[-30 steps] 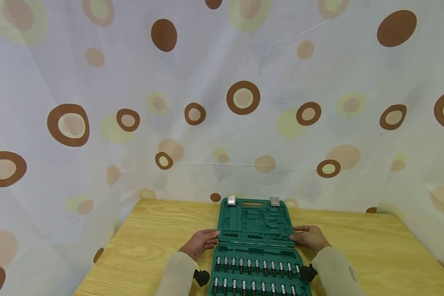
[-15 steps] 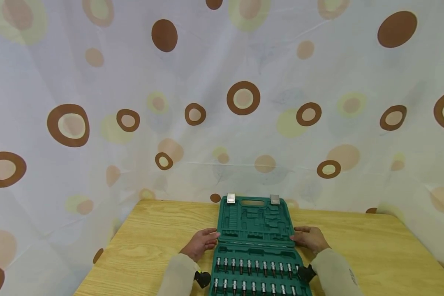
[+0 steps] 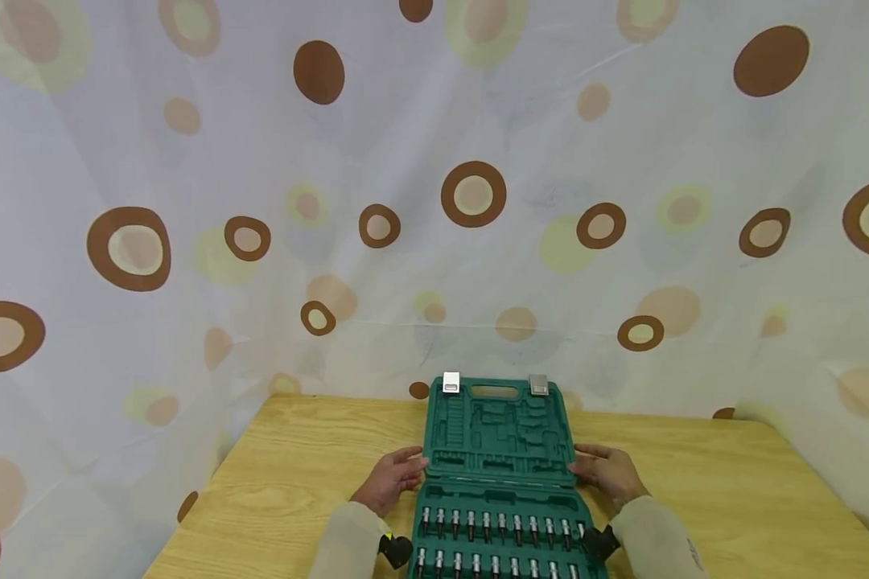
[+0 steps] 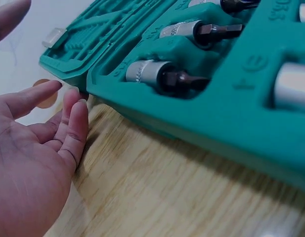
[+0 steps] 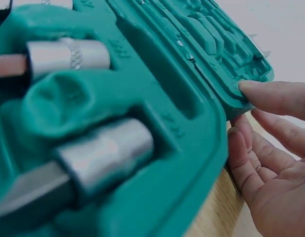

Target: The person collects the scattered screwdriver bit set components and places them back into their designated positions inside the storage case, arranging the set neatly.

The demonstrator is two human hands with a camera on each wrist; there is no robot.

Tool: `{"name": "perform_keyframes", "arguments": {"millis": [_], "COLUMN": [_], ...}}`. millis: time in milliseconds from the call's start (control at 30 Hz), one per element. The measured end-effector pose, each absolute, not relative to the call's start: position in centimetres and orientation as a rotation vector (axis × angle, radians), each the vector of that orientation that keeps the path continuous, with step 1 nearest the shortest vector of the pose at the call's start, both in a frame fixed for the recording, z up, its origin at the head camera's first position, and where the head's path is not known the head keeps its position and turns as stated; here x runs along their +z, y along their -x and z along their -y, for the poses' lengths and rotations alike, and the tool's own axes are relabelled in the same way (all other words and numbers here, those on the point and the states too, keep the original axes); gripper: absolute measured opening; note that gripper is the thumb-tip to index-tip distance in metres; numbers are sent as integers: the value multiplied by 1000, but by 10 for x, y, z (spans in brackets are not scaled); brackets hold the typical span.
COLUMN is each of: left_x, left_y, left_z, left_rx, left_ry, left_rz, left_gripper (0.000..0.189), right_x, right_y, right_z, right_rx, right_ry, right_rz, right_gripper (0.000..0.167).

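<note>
A green socket-bit case (image 3: 500, 494) lies unfolded on the table, its lid (image 3: 503, 430) tilted up slightly at the back. Several silver socket bits (image 4: 148, 72) fill rows in the near half. At the lid's left edge is my left hand (image 3: 389, 482), palm upward; in the left wrist view its fingertips touch low by the hinge corner while the thumb stands apart from the lid. On the opposite side my right hand (image 3: 610, 473) pinches the lid's corner, thumb (image 5: 271, 96) on the rim and fingers underneath. The case's front edge is out of the head view.
Two metal latches (image 3: 451, 382) sit on the lid's far edge, either side of a handle slot (image 3: 496, 392). The wooden table (image 3: 290, 474) ends at a spotted curtain (image 3: 376, 265) close behind the lid. Small black wrist cameras (image 3: 395, 550) hang beside the case.
The lid's far edge has risen a little, tilting the lid up from the table. Both hands stay at its sides, nearly in place. The head view has shifted slightly.
</note>
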State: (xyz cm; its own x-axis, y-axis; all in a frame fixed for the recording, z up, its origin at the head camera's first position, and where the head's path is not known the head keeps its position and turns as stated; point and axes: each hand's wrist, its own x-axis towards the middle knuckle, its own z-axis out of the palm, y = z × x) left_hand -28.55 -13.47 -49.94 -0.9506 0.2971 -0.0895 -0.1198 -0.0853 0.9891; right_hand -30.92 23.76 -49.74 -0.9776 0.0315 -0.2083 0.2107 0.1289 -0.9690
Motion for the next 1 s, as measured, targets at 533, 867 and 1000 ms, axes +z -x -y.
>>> {"name": "perform_keyframes", "arguments": {"millis": [533, 867, 1000], "left_x": [-497, -495, -492], "left_y": [287, 286, 284], "left_z": [130, 128, 128], "left_rx": [2085, 2115, 2134], "left_ry": [-177, -197, -210], "left_rz": [-1986, -1946, -1945], "left_gripper": [65, 68, 67], "right_x": [-498, -494, -491], "right_y": [306, 304, 304], "right_z": [-239, -237, -236], "right_rx": [-2056, -2108, -2056], "right_ry": [-210, -168, -93], "right_rz": [-2223, -2158, -2221], "right_gripper": [56, 56, 54]}}
